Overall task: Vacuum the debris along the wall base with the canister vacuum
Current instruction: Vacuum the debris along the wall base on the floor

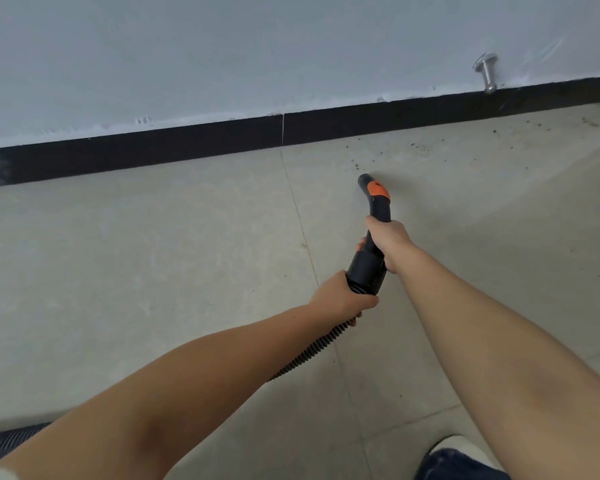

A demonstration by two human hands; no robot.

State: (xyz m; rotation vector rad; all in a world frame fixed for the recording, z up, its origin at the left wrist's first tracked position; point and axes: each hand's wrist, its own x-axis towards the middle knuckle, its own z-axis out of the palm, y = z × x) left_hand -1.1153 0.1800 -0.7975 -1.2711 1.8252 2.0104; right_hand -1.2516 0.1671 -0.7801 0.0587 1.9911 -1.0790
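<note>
Head view: right hand (388, 239) fingers wrapped round black vacuum handle (374, 216) w/ orange slider; left hand (343, 296) grips ribbed hose (312, 348) just behind cuff. Open tip hovers nr floor, short of dark specks (416, 145) scattered rightward along black baseboard (187, 147). Risk: sweep misses wall crack; doorstop (487, 72) snags tip.
</note>
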